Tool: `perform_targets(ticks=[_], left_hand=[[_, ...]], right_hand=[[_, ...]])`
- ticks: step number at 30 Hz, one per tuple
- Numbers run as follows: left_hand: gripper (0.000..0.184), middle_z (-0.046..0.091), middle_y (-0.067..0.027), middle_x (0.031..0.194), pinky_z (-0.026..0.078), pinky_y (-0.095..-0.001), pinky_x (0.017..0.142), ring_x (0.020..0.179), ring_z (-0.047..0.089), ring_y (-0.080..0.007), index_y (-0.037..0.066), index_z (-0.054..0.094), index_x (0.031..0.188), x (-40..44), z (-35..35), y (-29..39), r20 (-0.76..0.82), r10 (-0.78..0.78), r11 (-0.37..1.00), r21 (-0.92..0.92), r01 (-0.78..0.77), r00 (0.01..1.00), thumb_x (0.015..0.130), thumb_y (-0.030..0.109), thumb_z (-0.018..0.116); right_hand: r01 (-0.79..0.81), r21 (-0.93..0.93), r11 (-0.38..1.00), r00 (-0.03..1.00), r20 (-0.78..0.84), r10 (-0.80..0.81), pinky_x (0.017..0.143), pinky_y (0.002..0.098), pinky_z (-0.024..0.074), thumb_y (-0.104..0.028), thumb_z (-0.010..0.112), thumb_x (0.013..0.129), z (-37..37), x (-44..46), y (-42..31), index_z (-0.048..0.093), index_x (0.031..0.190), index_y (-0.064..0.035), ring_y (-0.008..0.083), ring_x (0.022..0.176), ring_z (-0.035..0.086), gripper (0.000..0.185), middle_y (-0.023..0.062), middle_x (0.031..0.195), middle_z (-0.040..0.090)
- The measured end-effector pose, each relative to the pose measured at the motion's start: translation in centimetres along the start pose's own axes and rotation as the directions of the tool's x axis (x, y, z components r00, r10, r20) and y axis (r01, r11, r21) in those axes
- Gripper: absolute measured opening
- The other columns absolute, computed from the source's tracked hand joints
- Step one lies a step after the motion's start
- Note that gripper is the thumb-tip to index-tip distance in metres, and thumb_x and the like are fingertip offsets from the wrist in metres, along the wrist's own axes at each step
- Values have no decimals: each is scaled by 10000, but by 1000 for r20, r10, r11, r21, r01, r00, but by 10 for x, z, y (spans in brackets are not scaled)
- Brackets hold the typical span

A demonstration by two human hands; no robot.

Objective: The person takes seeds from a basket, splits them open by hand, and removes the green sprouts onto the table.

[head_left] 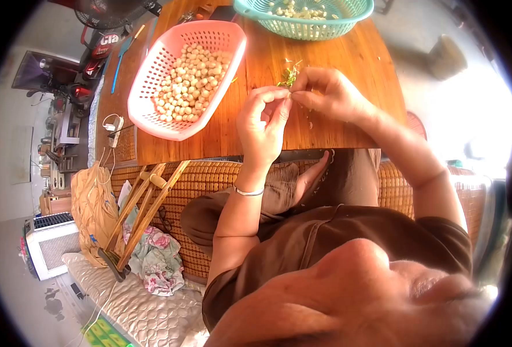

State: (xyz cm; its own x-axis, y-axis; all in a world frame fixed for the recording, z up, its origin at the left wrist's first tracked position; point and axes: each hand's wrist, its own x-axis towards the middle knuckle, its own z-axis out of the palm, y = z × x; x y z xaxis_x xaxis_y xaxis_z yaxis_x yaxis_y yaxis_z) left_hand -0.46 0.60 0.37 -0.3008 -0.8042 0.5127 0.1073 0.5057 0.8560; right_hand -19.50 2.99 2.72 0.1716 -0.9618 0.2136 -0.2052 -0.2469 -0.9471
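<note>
Piece: tiny, up at the fingertips, over the near part of the table, in front of the body. Mostly covered by fingers; can't tell what it is, nor its long axis.

Left hand: thumb and index brought together in a pinch, seemingly on the piece, other fingers bent; silver bangle at the wrist. Right hand: thumb and index tips nearly meeting, seemingly on the same piece from the right, other fingers curled in. Tips of both hands just about touching, so the piece sits between them, neither hand clearly nearer.

Scraps: green, thin, on the table just past the fingertips, nearest the right index.

Pink basket: to the left, near the left hand but apart from it, so that hand is the nearer one. Long axis slants from near-left to far-right. Pale round balls lie inside.

Teal basket: straight ahead, at the far side, beyond the scraps, well apart from both hands; pale bits inside. Right hand looks slightly nearer to it. Scraps lie between it and the fingertips.
</note>
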Motion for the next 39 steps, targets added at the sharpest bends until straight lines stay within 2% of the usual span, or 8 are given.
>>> perform_targets(ticks=[9, 19, 22, 24, 27, 29, 33, 39], left_hand=[[85, 644, -76, 1025, 520, -225, 752, 855, 633, -99, -7, 647, 992, 0, 1, 1, 12, -31, 997, -75, 32, 999, 911, -25, 668], [74, 636, -71, 1025, 512, -223, 748, 850, 617, -95, -7, 642, 971, -1, 0, 0, -11, -56, 992, -114, 55, 998, 907, -30, 671], [76, 631, -69, 1026, 501, -219, 723, 830, 598, -86, -4, 639, 962, -1, 0, -4, -13, -37, 991, -131, 34, 999, 901, -30, 678], [102, 612, -59, 1040, 494, -217, 725, 824, 584, -81, 1, 638, 987, -1, -1, -4, 5, -8, 997, -76, 8, 1000, 900, -33, 678], [129, 598, -45, 1047, 486, -214, 732, 820, 570, -75, 5, 638, 1016, -2, -3, -3, 35, 10, 999, 31, -11, 999, 900, -30, 680], [129, 604, -40, 1040, 486, -215, 736, 822, 569, -72, 5, 639, 1020, -1, -3, -2, 45, 2, 997, 80, -5, 999, 901, -22, 683], [106, 627, -27, 1031, 486, -216, 762, 850, 579, -70, 7, 644, 1027, 1, -4, -2, 76, -115, 989, -86, 122, 990, 925, 11, 669], [119, 653, -47, 1058, 525, -254, 836, 926, 621, -103, 15, 631, 1066, 1, -3, 0, 88, -184, 944, -260, 201, 979, 949, 34, 641]], right_hand=[[-82, 151, 985, 996, 52, 75, 739, 228, 485, -153, 656, 953, -3, 1, 0, 658, 951, -1, 48, 810, 580, 152, -9, 850, 661], [-148, 120, 982, 989, 27, 146, 691, 225, 478, -158, 648, 956, -2, -1, -9, 675, 1011, 7, 46, 774, 580, 176, -8, 839, 666], [-8, 92, 996, 1000, 26, 6, 686, 243, 493, -133, 653, 937, 0, 0, 3, 685, 1024, 0, 64, 758, 603, 162, 12, 824, 683], [126, -146, 981, 991, -26, -131, 682, 267, 510, -108, 669, 902, 1, 0, 0, 692, 979, -11, 89, 741, 628, 126, 37, 802, 695], [110, -272, 956, 991, -39, -125, 753, 263, 513, -47, 669, 881, 1, -3, -10, 659, 927, 12, 100, 812, 632, 75, 53, 861, 689], [88, -250, 964, 993, -52, -104, 749, 259, 511, -47, 669, 884, 2, -3, -9, 648, 915, 10, 93, 806, 622, 68, 43, 854, 679], [57, -99, 993, 992, -109, -68, 670, 268, 510, -82, 677, 877, 3, 0, -2, 637, 861, -8, 88, 710, 609, 85, 34, 760, 670], [-90, -8, 996, 993, -78, 89, 714, 232, 494, -76, 657, 921, 0, 0, -2, 624, 920, 1, 42, 802, 566, 84, 4, 835, 633]])
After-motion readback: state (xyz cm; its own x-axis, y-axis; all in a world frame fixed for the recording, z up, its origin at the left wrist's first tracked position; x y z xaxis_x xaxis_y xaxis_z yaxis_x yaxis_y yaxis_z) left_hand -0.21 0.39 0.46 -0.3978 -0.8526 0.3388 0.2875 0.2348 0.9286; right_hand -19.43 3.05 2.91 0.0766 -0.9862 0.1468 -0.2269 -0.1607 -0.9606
